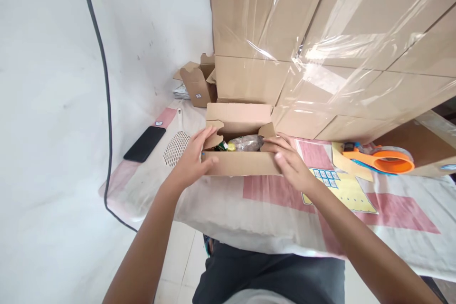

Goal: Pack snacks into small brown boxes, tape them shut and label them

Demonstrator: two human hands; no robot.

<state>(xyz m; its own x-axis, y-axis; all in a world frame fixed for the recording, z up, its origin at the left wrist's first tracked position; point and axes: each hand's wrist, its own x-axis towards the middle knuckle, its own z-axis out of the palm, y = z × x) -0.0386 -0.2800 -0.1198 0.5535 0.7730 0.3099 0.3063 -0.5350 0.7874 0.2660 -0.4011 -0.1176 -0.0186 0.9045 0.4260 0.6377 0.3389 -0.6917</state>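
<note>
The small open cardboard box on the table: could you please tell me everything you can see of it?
The small cardboard box is plain brown corrugated card, lying open on the cloth-covered table. Its lid stands up at the back and two small side flaps fold inward. Inside lie plastic-wrapped items with green and yellow showing. The left hand grips its left end and the right hand its right front corner.

Phone [144, 144]: black, flat on the bench's left end, near the wall.
Mesh piece [176, 147]: white, perforated, just right of the phone.
Small carton [197, 83]: open, flaps up, at the back corner.
Stacked cartons [320, 42]: tall, wrapped in clear film, along the rear.
Tape dispenser [383, 160]: orange, at right.
Sticker sheet [347, 190]: yellow, lying flat.
Bench cloth [249, 209]: white with pink squares.
Cable [105, 80]: dark, down the wall.
</note>
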